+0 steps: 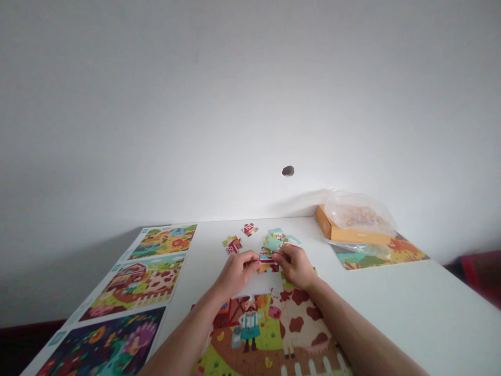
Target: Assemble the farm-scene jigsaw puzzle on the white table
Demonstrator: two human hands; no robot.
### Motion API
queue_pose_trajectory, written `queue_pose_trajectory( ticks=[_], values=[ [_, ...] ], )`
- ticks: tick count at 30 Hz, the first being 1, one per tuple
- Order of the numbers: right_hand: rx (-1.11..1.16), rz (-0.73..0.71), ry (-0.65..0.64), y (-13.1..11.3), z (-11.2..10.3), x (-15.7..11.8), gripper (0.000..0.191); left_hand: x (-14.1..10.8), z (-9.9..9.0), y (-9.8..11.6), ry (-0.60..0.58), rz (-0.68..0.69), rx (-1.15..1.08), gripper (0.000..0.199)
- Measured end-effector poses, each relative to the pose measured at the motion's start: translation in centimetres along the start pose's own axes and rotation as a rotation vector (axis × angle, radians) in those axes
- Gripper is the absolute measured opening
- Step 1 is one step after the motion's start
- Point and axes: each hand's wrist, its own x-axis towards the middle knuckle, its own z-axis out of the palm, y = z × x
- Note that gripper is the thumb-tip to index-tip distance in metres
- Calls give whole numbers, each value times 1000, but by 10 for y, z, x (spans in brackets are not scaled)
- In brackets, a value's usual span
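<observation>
My left hand [238, 270] and my right hand [294, 266] meet above a partly joined jigsaw puzzle [270, 334] showing a farmer, a cow and a fence. The fingers of both are pinched at the edges of a small red, white and orange puzzle piece [267, 267] between them. Whether it is one piece or two joined, I cannot tell. Beyond the right fingers lies a loose pile of green and pale blue pieces [274, 240]. Red barn pieces [234, 245] rest past the left hand, and another barn piece [249, 230] is farther back. My forearms cover the puzzle's sides.
Along the left table edge lie picture sheets: an animal scene [164, 241], a farm scene [136, 284] and a dark scene [105, 344]. At the back right, an orange box [332, 230] carries a clear plastic bag [360, 211], beside a colourful board [409, 253]. A white wall [219, 130] stands behind.
</observation>
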Motion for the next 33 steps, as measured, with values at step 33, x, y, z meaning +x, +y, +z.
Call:
queue_pose_trajectory(
  ticks=[33],
  values=[
    [-125,-39,-114,-3,-6,-2,33,-4,-8,10,-65,80,4,36]
  ],
)
